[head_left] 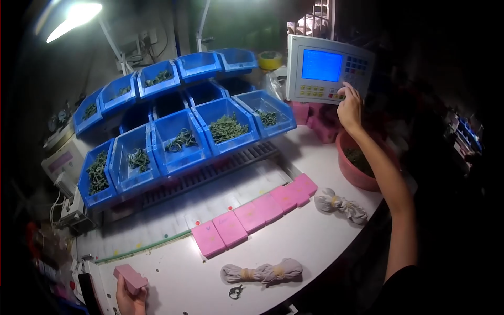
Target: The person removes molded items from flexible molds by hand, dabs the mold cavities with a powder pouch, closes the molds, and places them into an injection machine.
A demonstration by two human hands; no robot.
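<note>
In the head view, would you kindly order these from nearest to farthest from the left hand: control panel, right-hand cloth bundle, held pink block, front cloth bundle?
1. Held pink block, in the left hand
2. Front cloth bundle, to the right
3. Right-hand cloth bundle, farther right
4. Control panel, back right

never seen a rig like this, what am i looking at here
There is no robot: these are a person's bare hands, in one picture from a camera on their head, looking forward and down. The left hand holds a pink block. The right hand is at the buttons of a panel with a blue screen. On the white table lie a row of pink blocks and two tied, cloth-like bundles. Behind are blue bins, several holding small green pieces.
</note>
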